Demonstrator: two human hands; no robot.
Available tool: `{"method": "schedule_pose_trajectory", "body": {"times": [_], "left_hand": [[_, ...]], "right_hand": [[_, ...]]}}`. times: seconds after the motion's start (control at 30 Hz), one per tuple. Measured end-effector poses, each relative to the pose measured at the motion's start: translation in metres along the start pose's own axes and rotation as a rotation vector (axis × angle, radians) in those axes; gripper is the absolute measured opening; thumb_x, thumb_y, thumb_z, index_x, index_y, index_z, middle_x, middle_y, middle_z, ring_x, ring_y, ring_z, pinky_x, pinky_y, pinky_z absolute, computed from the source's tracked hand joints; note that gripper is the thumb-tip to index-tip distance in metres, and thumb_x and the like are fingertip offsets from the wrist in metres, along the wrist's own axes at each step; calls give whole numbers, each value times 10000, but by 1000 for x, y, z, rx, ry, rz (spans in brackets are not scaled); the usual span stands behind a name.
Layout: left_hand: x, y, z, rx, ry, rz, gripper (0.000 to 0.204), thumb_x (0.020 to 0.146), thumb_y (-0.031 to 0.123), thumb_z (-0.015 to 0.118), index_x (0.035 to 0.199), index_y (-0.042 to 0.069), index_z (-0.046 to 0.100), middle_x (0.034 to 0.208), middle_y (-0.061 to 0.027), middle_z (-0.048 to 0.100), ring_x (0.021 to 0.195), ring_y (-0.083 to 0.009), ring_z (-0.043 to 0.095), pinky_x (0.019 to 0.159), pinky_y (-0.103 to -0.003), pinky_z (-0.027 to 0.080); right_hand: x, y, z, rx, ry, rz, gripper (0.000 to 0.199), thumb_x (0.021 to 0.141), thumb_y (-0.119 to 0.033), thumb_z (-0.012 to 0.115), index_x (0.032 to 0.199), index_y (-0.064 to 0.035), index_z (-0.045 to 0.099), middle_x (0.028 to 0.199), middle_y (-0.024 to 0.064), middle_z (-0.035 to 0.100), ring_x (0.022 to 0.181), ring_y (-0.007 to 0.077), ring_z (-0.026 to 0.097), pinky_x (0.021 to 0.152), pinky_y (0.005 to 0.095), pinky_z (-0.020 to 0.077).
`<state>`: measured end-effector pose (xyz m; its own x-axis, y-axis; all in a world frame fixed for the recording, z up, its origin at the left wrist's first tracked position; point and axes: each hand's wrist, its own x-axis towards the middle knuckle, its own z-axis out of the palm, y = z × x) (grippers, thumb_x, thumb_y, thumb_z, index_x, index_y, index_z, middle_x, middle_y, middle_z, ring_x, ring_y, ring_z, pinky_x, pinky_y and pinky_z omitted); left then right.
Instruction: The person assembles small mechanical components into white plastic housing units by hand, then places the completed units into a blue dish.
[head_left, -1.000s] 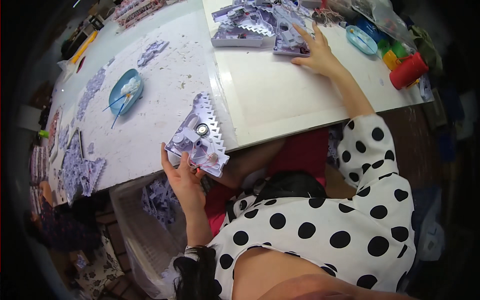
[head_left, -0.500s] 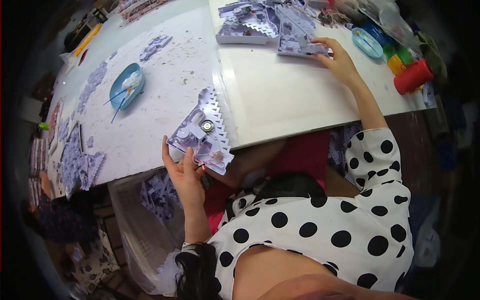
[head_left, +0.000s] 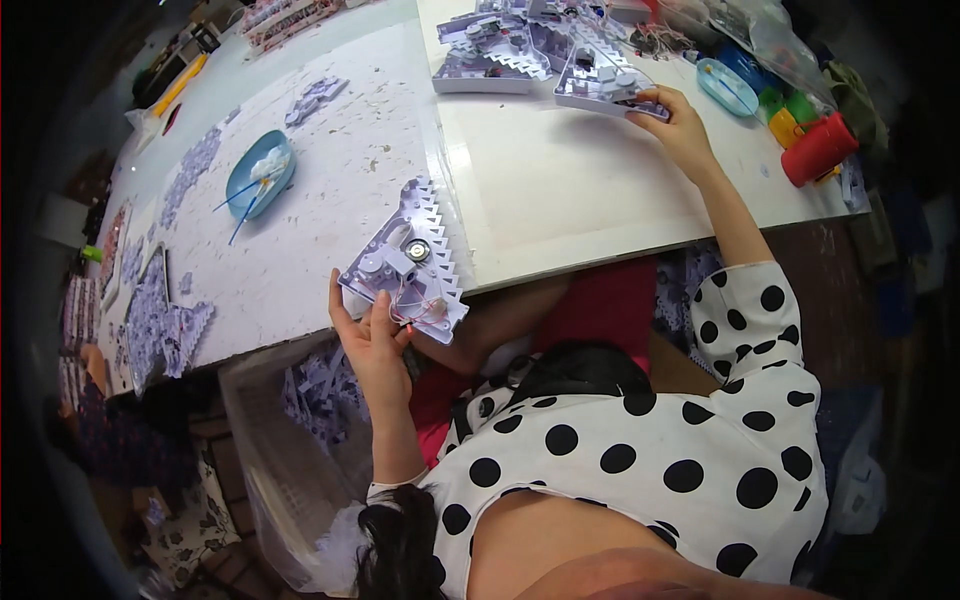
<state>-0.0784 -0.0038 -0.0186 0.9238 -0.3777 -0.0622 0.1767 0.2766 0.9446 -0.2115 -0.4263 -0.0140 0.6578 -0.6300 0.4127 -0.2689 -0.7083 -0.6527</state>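
My left hand (head_left: pixel 376 345) grips the lower left corner of a pale purple plastic housing half (head_left: pixel 385 250) with a zigzag edge, held at the table's front edge. Inside it sit a round speaker (head_left: pixel 417 250), a white block and thin red and white wires. Farther off to the right, my right hand (head_left: pixel 676 125) pinches the corner of a second purple housing half (head_left: pixel 592 88), thumb below and fingers on top. That one is tilted, with a shadow under it, beside a pile of similar housings (head_left: pixel 490 82). Its far side merges with the pile.
A blue dish (head_left: pixel 268 195) with white paste and blue sticks stands at the left. Small purple parts (head_left: pixel 165 325) are heaped by the left edge. A second blue dish (head_left: pixel 728 92) and a red cylinder (head_left: pixel 820 150) are at the right. A plastic-lined basket (head_left: pixel 255 420) stands below the table.
The housing in my right hand has turned and tilted at the edge of the pile, with my right fingers shifted slightly rightward. My left hand and its housing have hardly moved.
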Motion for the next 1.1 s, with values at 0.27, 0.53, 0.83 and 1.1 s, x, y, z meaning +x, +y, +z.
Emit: {"method": "schedule_pose_trajectory", "body": {"times": [0.27,0.53,0.83,1.1], "left_hand": [[-2,-1,-6,35,-31,13,668,991,134,554,1536,169,170,968,-55,653,778,-91,622,605,-205,515],[3,4,-8,-116,-8,-2,695,985,271,538,1538,149,135,1206,-118,556,880,-152,633,649,-272,540],[29,21,-12,-81,103,148,566,960,158,510,1488,118,313,1193,-107,570,861,-93,611,632,-208,517],[54,27,-44,27,113,167,462,953,128,462,1413,84,474,1028,-17,628,666,-22,560,497,-158,436]], "right_hand": [[-67,-106,10,442,0,-89,258,805,-82,774,1040,-28,685,1247,82,529,1134,190,550,946,304,457],[-138,-200,100,513,-350,-234,264,788,-11,717,1029,-45,614,1270,206,423,1046,370,570,903,408,485],[-120,-201,114,521,-546,-330,544,813,-157,766,1276,-81,490,1267,200,467,1102,351,550,964,392,456],[65,-87,127,-296,142,-298,535,786,-319,793,1250,-212,551,1311,217,458,1215,413,458,1052,439,375]]}}
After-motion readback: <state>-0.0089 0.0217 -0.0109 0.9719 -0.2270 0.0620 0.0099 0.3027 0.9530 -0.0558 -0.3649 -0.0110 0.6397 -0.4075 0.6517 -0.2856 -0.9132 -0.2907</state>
